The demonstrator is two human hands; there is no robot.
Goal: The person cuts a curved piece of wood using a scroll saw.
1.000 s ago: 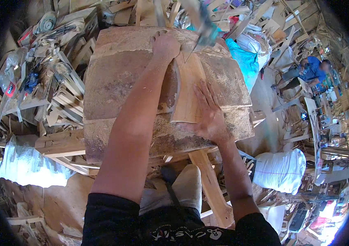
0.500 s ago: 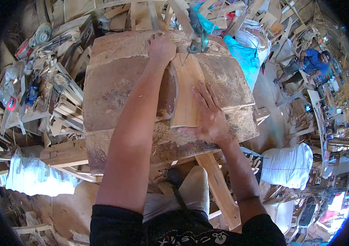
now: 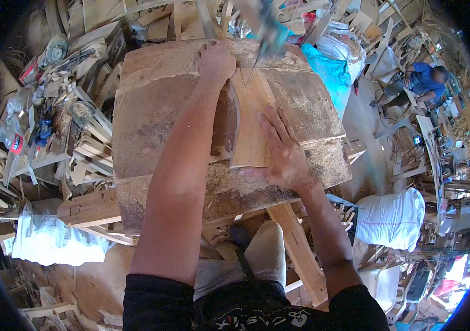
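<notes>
A pale wooden board (image 3: 250,121) with curved sides and a pencilled V at its far end lies on the dusty worktable (image 3: 163,105). My right hand (image 3: 285,151) rests flat on its near right part, fingers stretched and spread, thumb along the near edge. Beside the board's far left corner, my left hand (image 3: 216,59) is closed with curled fingers; whatever they grip is hidden. A thin saw blade (image 3: 257,57) meets the board's far end, under a greenish saw arm (image 3: 271,34) smeared by motion.
Sawdust covers the table. Wood offcuts (image 3: 94,143) pile up at the left, near a plastic bottle (image 3: 9,129). A turquoise sack (image 3: 328,71) touches the far right side; a white sack (image 3: 390,219) stands nearer. Another person (image 3: 425,83) sits at the far right.
The greenish saw arm has risen and blurred, so more of the thin blade shows. Both hands and the board keep about the same place on the table; the whole view has shifted slightly.
</notes>
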